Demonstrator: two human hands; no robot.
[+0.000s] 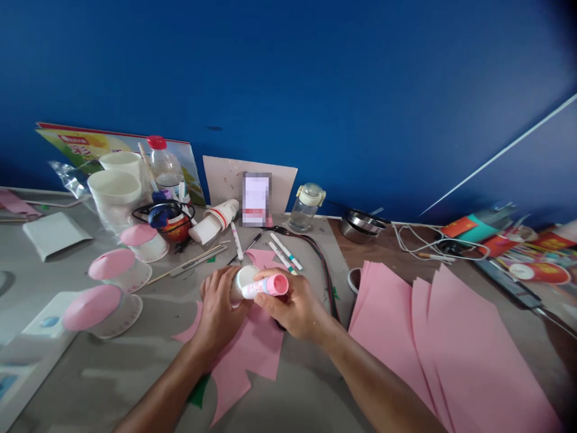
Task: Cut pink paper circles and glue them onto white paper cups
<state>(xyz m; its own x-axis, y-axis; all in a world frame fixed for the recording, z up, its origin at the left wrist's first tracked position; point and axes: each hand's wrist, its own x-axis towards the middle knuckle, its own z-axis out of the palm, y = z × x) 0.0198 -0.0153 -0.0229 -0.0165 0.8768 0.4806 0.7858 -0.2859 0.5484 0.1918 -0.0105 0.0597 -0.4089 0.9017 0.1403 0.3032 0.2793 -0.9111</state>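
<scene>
My left hand (222, 307) is wrapped around a white paper cup (246, 275) in the middle of the table. A white and pink glue stick (268, 286) is pinched in my right hand (295, 304), its far end at the cup's top. Whether the glue touches the rim I cannot tell. Under both hands lie cut pieces of pink paper (261, 355) with curved edges. To the left, several short white cups with pink paper tops stand in a row, the nearest pink-topped cup (97, 310) tilted.
Pink paper sheets (387, 313) are stacked at the right. Behind my hands are white markers (286, 251), a propped phone (256, 201) with a blurred screen, and a glass jar (306, 207). Stacked paper cups (115, 195) and a red-capped bottle (164, 165) stand back left. Metal bowls (360, 227) sit back right.
</scene>
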